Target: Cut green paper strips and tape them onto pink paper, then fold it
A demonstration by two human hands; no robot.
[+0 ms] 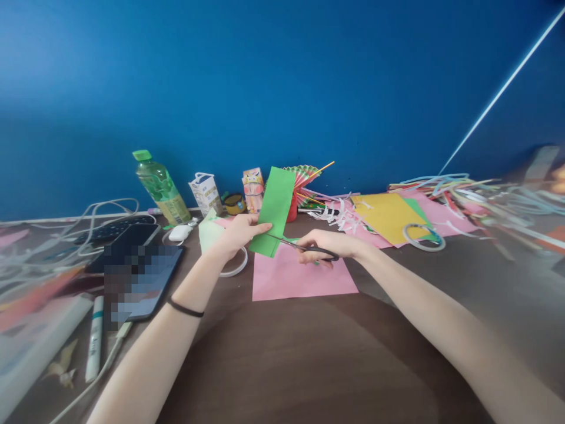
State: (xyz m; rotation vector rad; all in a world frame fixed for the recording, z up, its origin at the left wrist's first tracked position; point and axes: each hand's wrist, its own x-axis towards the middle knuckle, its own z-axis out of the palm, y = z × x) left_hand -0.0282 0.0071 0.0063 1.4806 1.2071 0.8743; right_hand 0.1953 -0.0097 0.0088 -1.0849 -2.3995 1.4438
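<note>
My left hand [242, 234] pinches a long strip of green paper [276, 200] by its left edge, and the strip stands nearly upright above the table. In my right hand [324, 244] is a pair of dark-handled scissors [315, 252], with fingers in the loops. The blades point left and meet the lower part of the green paper; whether they are parted I cannot tell. Below both hands a sheet of pink paper [304, 282] lies flat on the dark table.
Left are a green drink bottle [161, 188], a white carton [205, 194], a phone [145, 282], a marker [95, 338] and tangled cables. A tape roll [236, 265] lies by my left wrist. Right are yellow paper [388, 218], another roll [424, 237] and loose strips. Behind stands a blue wall [282, 88].
</note>
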